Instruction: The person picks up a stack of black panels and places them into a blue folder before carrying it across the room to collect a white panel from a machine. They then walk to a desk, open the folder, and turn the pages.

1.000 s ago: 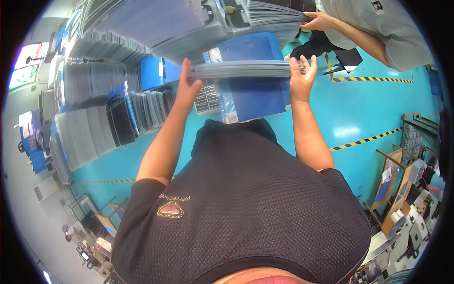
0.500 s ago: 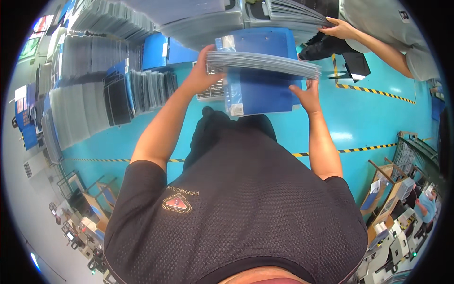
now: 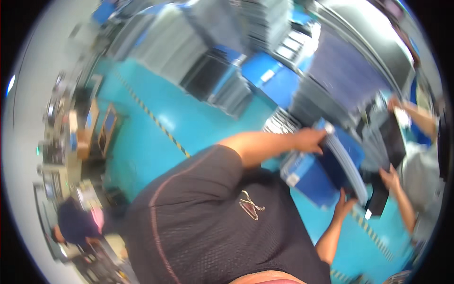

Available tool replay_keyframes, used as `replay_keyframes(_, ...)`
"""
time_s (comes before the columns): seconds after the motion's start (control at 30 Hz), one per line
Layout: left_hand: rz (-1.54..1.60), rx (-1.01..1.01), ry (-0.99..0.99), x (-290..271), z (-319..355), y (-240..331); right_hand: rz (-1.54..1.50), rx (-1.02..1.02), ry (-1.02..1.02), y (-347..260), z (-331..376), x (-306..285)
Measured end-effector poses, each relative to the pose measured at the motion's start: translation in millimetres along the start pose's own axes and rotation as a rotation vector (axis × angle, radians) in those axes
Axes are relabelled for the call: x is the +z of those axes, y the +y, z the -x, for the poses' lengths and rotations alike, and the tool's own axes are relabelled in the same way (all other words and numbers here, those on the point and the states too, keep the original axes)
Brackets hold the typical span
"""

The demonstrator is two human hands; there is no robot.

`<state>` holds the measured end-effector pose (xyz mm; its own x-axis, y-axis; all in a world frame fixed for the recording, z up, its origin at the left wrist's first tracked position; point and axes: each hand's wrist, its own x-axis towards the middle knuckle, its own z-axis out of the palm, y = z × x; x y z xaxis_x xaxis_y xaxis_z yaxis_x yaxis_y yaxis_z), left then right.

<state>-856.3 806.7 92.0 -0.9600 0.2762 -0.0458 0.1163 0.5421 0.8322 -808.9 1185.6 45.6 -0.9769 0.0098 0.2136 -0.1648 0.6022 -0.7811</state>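
A stack of thin grey sheets (image 3: 347, 163) is held on edge between my two hands, its picture smeared by motion. My left hand (image 3: 310, 140) is closed round the stack's upper left end. At the lower right end my right hand (image 3: 344, 204) grips it, thumb on the near side and the other fingers partly hidden. Below and behind the stack is a blue panel or box (image 3: 302, 182) with a white label on its corner; the sheets hide part of it.
Another person's hand (image 3: 390, 179) is just right of my stack, beside grey sheets (image 3: 376, 142). Rows of upright grey sheets (image 3: 165, 45) and blue boxes (image 3: 269, 75) stand ahead. Yellow-black tape (image 3: 151, 116) crosses the turquoise floor (image 3: 156, 99). Workbenches (image 3: 85, 142) line the left.
The view has swung round, so the rows of sheets and my arms appear turned. The stack has gone from nearly level to steeply slanted in the picture, still between both hands.
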Motion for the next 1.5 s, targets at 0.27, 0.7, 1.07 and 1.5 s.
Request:
replay_keyframes(0.27,0.086,-0.191,0.169,-237,184,-10,-0.394,-0.083,-0.241,-199,-21,114)
replay_keyframes(0.7,0.488,-0.433,1.255,-711,538,-94,-0.188,-0.644,-0.892,-904,-140,585)
replay_keyframes(1.07,-0.151,-1.021,1.473,-797,621,-251,0.178,-1.006,-0.917,-1025,-141,804)
replay_keyframes(1.5,1.067,-0.195,1.694,-759,535,-215,-0.146,-0.305,-1.591,-1016,-156,810)
